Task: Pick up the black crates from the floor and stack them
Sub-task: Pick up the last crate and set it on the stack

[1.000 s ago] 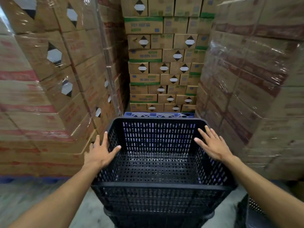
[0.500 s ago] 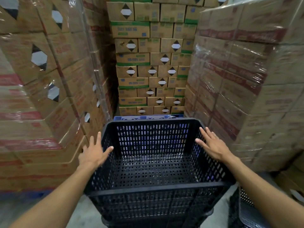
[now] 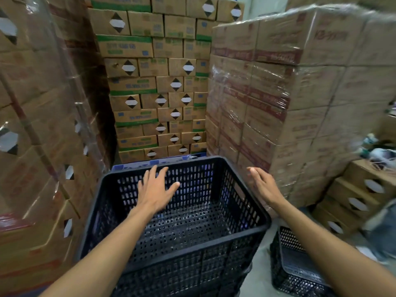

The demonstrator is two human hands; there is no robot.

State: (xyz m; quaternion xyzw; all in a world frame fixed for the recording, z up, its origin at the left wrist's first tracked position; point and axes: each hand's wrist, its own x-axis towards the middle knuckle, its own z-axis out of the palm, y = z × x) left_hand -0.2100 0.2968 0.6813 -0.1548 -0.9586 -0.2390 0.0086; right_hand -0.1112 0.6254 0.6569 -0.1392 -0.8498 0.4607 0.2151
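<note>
A black perforated plastic crate (image 3: 184,251) stands in front of me on top of a stack of other black crates, its inside empty. My left hand (image 3: 155,190) hovers over the crate's interior with fingers spread, holding nothing. My right hand (image 3: 262,185) is open, just outside the crate's right rim, holding nothing. Another black crate (image 3: 293,264) sits lower down at the right, partly hidden by my right forearm.
Shrink-wrapped pallets of cardboard boxes stand close on the left (image 3: 42,136) and right (image 3: 289,108). A wall of cartons (image 3: 156,86) on a blue pallet (image 3: 162,160) fills the back. Smaller boxes (image 3: 360,196) stand stacked at the far right. Grey floor (image 3: 260,279) shows between the crates.
My view has turned to the right. My left hand has come off the crate's left rim and now is over its inside. My right hand has lifted off the right rim.
</note>
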